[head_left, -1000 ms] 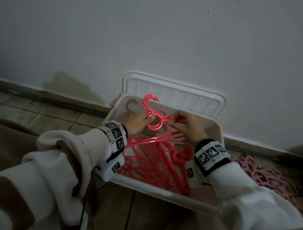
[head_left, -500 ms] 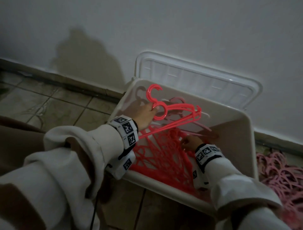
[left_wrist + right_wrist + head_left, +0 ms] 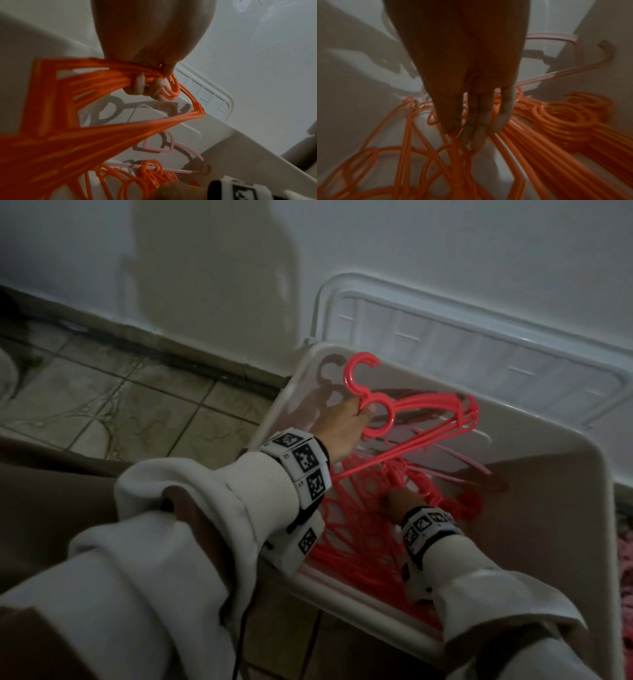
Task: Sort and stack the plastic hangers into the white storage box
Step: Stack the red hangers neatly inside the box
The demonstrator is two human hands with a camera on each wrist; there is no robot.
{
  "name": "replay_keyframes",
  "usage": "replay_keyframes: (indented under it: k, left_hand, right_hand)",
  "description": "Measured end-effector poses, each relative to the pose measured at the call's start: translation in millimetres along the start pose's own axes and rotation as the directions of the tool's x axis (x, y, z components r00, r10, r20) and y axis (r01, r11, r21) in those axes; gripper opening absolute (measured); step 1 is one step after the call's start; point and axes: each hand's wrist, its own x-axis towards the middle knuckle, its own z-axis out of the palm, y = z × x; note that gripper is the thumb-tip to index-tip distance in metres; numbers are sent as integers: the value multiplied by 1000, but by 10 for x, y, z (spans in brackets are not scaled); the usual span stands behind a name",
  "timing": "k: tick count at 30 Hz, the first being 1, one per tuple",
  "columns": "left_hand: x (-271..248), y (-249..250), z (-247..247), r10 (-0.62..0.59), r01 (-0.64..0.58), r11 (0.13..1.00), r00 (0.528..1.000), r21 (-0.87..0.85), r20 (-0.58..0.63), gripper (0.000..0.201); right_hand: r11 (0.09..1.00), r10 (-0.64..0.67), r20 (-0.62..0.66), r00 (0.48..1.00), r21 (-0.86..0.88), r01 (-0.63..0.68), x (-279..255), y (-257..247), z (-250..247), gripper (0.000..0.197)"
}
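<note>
My left hand grips a bundle of red hangers by their necks, held up over the far left of the white storage box. In the left wrist view its fingers curl round the bundle. My right hand is low inside the box among loose red hangers. In the right wrist view its thumb and fingertips close on red hanger bars. A stacked row of red hangers lies to its right. A pale pink hanger lies on the box floor.
The box lid leans on the white wall behind the box. A heap of pink hangers lies on the floor at the right edge. Tiled floor stretches to the left. My lap fills the lower left.
My right hand has let go of the raised bundle and dropped into the box onto the loose red hangers. The left hand still holds the bundle up.
</note>
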Motion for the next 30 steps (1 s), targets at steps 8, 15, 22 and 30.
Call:
replay_keyframes:
  k: [8, 15, 22, 30]
  left_hand:
    - [-20, 93, -43, 32, -33, 999, 997, -9, -73, 30]
    - [-85, 10, -201, 94, -77, 991, 982, 109, -164, 53]
    - [-171, -26, -250, 147, -121, 984, 967, 133, -209, 43]
    - [-210, -49, -222, 212, -168, 947, 967, 274, -139, 39]
  right_hand:
    - [939, -249, -199, 948, 192, 287, -392, 231, -428, 15]
    - [944, -291, -261, 921, 78, 320, -835, 615, -769, 25]
    - [982, -189, -441, 878, -107, 157, -1302, 893, -1154, 28]
    - [939, -146, -309, 940, -341, 34, -1439, 649, -1169, 35]
